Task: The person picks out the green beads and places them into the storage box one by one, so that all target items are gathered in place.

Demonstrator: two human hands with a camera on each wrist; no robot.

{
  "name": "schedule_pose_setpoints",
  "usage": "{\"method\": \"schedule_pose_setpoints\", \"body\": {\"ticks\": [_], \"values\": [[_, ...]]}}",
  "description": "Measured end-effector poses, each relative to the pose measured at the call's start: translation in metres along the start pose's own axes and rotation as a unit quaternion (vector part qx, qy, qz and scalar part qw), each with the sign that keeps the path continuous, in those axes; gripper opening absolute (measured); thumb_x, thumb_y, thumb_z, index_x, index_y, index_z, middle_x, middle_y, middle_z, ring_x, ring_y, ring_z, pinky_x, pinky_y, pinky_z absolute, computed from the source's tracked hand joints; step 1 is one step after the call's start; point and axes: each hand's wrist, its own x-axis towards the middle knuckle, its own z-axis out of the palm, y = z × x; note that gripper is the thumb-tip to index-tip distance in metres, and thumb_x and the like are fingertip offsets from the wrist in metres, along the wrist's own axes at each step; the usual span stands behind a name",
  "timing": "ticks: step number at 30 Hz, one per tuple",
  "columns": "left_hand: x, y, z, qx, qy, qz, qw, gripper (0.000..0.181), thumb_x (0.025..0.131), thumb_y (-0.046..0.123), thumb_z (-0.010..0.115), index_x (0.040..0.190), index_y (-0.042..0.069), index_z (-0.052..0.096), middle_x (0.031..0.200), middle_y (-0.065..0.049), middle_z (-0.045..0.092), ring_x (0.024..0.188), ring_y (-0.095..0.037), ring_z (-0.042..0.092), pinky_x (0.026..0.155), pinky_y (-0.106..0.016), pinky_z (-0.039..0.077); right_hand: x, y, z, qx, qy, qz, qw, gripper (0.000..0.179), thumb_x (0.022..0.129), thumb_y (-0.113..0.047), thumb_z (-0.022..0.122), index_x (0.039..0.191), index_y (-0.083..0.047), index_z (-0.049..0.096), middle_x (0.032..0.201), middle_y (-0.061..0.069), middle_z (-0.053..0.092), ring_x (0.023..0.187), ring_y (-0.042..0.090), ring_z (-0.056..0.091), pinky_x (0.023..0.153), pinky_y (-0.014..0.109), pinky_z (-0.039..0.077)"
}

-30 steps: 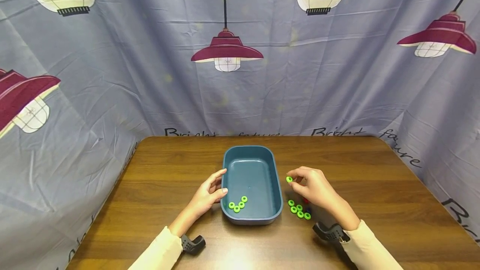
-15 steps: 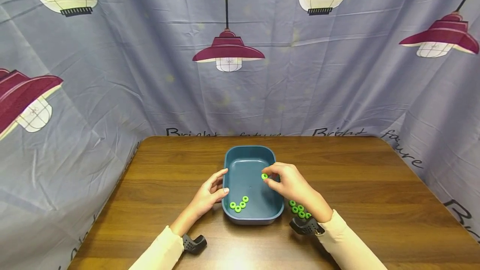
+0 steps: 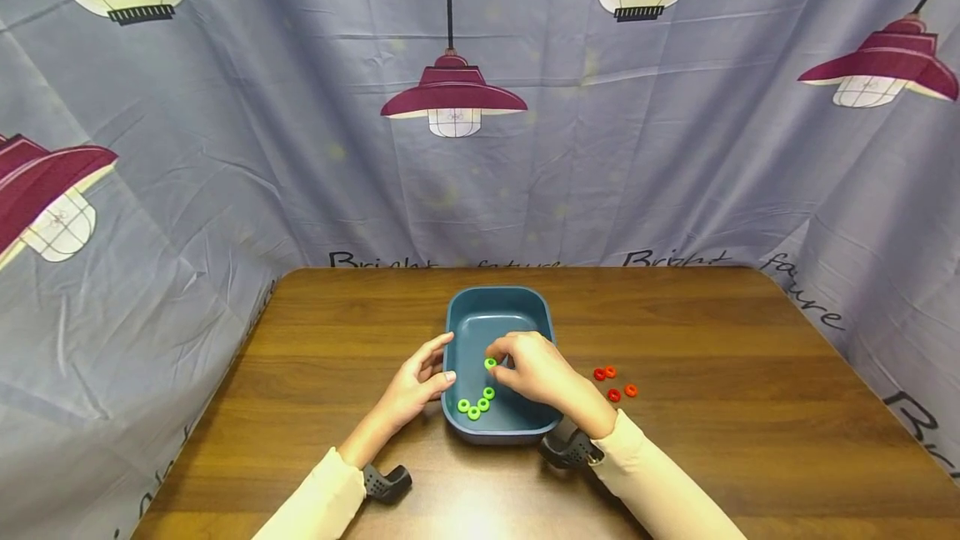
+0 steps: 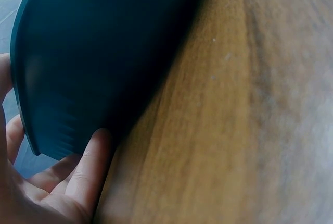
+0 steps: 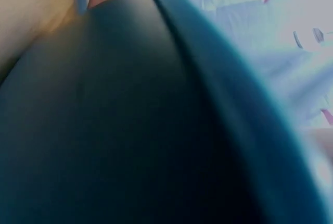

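Note:
A dark teal plastic bin stands on the table, with several small green rings lying on its floor near the front left. Over the middle of the bin, my right hand pinches one more green ring between thumb and fingertips. My left hand rests against the bin's left side, its fingertips at the rim. In the left wrist view, the thumb lies along the bin's outer wall. The bin's wall fills most of the right wrist view and hides the right fingers.
Red rings and orange rings lie on the wooden table right of the bin. My right forearm and sleeve cover the table just in front of them. A grey printed curtain hangs behind the table.
My right hand has carried the green ring leftward from beside the bin to over its middle. Red and orange rings have come into view as the green ones on the table became covered. The left hand stays put.

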Motion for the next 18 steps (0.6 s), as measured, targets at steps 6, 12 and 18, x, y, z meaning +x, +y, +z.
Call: {"method": "schedule_pose_setpoints", "body": {"ticks": [6,12,18], "values": [[0.0,0.002,0.0,-0.005,0.001,-0.003,1.0,0.068,0.099,0.01,0.059,0.159,0.004,0.027,0.151,-0.038,0.04,0.133,-0.049,0.051,0.089,-0.031,0.059,0.003,-0.002,0.011,-0.008,-0.032,0.025,0.9992,0.013,0.081,-0.012,0.079,0.094,-0.011,0.078,0.083,0.0,0.075,0.077,0.014,0.069,0.065,0.026,0.053],[0.0,0.004,0.0,0.003,0.006,-0.01,0.9999,0.069,0.099,0.009,0.059,0.159,0.004,0.027,0.151,-0.037,0.041,0.133,-0.048,0.052,0.088,-0.029,0.059,0.003,0.0,0.016,-0.026,-0.047,0.04,0.9978,0.012,0.08,-0.011,0.08,0.092,-0.012,0.078,0.08,-0.002,0.073,0.074,0.011,0.065,0.062,0.026,0.05],[0.0,0.003,0.0,0.007,0.006,-0.013,0.9999,0.069,0.099,0.009,0.06,0.159,0.003,0.027,0.152,-0.036,0.04,0.134,-0.049,0.05,0.088,-0.029,0.058,0.0,0.0,0.02,-0.052,-0.068,0.064,0.9943,0.007,0.079,-0.009,0.079,0.082,-0.014,0.075,0.065,-0.007,0.057,0.064,0.008,0.051,0.055,0.026,0.04]]}}
